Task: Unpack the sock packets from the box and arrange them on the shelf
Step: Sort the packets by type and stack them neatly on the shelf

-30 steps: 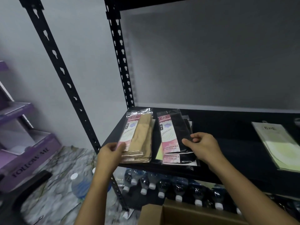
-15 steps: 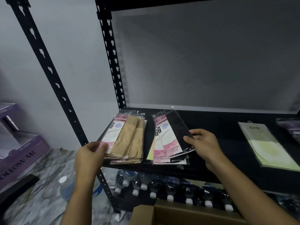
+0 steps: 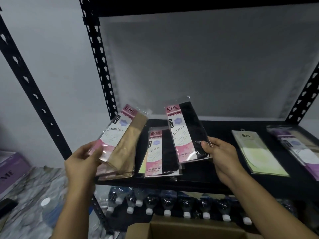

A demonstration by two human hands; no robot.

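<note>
Where the black metal shelf (image 3: 189,184) stands against a grey wall (image 3: 207,66), capped water bottles (image 3: 169,200) are stored beneath it. A beige sock packet (image 3: 124,144) is pinched at its lower end by the left hand (image 3: 82,163), and a black sock packet (image 3: 188,133) is pinched likewise by the right hand (image 3: 222,152), both held tilted above the shelf.

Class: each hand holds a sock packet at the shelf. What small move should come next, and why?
Probably lay the black packet in the right hand onto the black pile on the shelf: colours match, and the packet is tilted near it.
</note>
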